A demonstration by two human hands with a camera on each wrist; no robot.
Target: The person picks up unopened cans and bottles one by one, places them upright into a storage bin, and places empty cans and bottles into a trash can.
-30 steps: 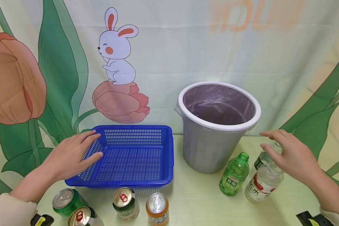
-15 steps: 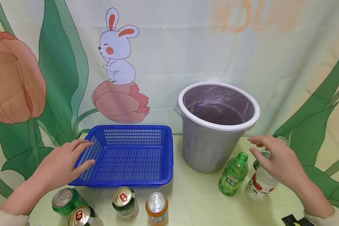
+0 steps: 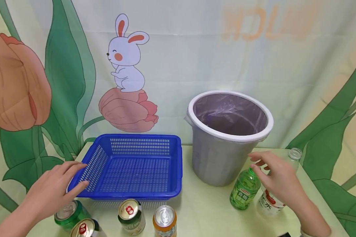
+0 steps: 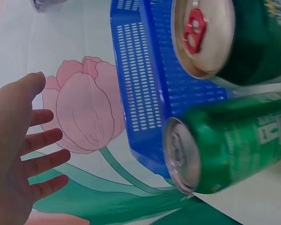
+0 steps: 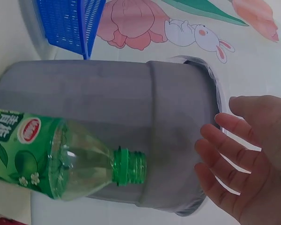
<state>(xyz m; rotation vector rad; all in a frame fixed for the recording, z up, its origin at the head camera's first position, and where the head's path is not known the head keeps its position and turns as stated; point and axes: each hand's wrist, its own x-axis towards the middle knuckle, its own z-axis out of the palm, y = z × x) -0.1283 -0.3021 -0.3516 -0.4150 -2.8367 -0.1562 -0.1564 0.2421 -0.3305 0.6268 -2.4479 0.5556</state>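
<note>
My left hand (image 3: 51, 187) hovers by the near left corner of the blue plastic basket (image 3: 178, 168), its fingers extended and holding nothing. Just below it stands a green drink can (image 3: 72, 217), partly covered by the hand; in the left wrist view that can (image 4: 239, 140) is apart from the fingers. My right hand (image 3: 280, 179) is over the bottles, fingers loosely bent. Nearest to it is a green plastic bottle (image 3: 244, 194), uncapped and upright. In the right wrist view a gap shows between the fingertips (image 5: 202, 168) and the bottle's neck (image 5: 131, 166). Two clear bottles are partly hidden behind the hand.
A grey bin (image 3: 219, 158) with a white rim and plastic liner stands at the back, right of the basket. Along the front are a dark green can with a red tab (image 3: 132, 217), another such can (image 3: 86, 228) and an orange can (image 3: 165, 222). A printed curtain hangs behind.
My right hand has moved left and down, from the clear bottles to the green bottle. The left hand has drawn back from over the basket, down towards the cans.
</note>
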